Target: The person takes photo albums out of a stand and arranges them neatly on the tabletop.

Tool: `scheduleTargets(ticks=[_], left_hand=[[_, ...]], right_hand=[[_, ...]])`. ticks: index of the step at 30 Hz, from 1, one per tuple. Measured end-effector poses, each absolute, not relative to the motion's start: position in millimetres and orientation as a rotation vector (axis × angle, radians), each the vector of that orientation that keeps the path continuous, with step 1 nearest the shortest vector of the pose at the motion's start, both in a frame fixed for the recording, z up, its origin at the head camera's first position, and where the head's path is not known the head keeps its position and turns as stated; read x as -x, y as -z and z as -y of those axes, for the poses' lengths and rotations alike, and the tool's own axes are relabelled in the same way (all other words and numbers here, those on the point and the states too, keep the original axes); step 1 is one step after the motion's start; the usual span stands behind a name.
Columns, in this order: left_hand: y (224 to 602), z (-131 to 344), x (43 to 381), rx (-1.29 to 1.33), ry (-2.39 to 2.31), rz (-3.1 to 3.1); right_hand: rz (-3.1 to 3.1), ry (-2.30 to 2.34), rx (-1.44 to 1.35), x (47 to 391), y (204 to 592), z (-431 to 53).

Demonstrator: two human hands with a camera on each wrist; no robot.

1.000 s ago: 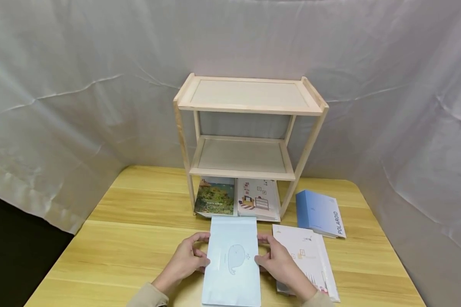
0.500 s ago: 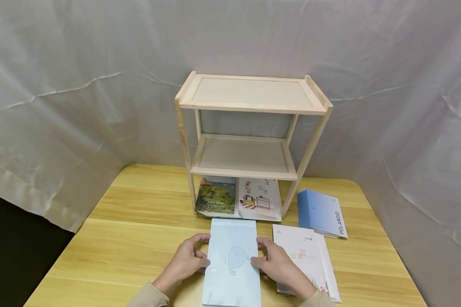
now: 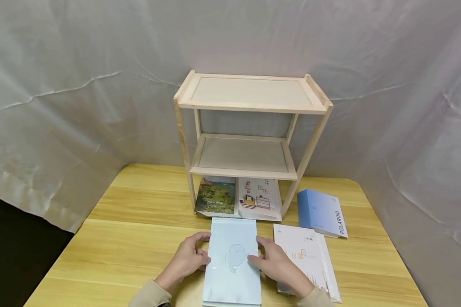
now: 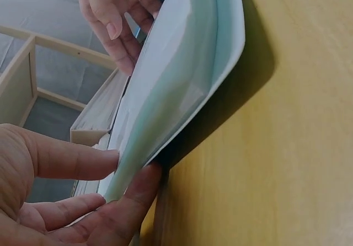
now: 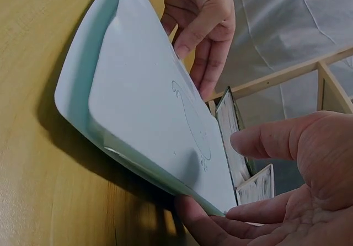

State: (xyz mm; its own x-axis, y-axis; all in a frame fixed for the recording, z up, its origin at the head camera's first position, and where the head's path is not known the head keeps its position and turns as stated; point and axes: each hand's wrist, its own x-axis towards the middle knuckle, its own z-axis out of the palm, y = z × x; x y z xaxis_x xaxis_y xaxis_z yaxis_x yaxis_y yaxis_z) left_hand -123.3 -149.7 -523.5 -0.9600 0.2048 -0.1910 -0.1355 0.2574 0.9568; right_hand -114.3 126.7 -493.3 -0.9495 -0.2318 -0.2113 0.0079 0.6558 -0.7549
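Observation:
A light-blue photo album with a whale drawing lies between both hands, in front of the shelf. In the wrist views it is tilted, its near end lifted off the wooden table, and the cover stands a little apart from the back. My left hand pinches the album's left edge, thumb above and fingers underneath. At the opposite edge my right hand supports the album with its fingers under the border. The right thumb is raised over the cover and casts a shadow on it.
A wooden three-tier shelf stands behind the hands. On its bottom tier lie a green-covered photo album and a white illustrated album. Right of the hands are another white album and a blue POLAROID album.
The right thumb has moved left from the album's edge to over the cover. The album's far end has come slightly away from the shelf. The left hand keeps its grip.

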Motion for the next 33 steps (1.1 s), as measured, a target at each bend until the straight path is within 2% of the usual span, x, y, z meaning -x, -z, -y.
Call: scheduleTargets(ticks=[11,33], left_hand=[[522.0,148.7,124.9,-0.102,-1.691,-2.349],[520.0,147.4,124.9,-0.131,-1.657,-2.339]], right_hand=[[-2.654,1.069,0.281,114.3,493.6,-124.9],[-2.636,1.039,0.294,112.0,485.8,-126.2]])
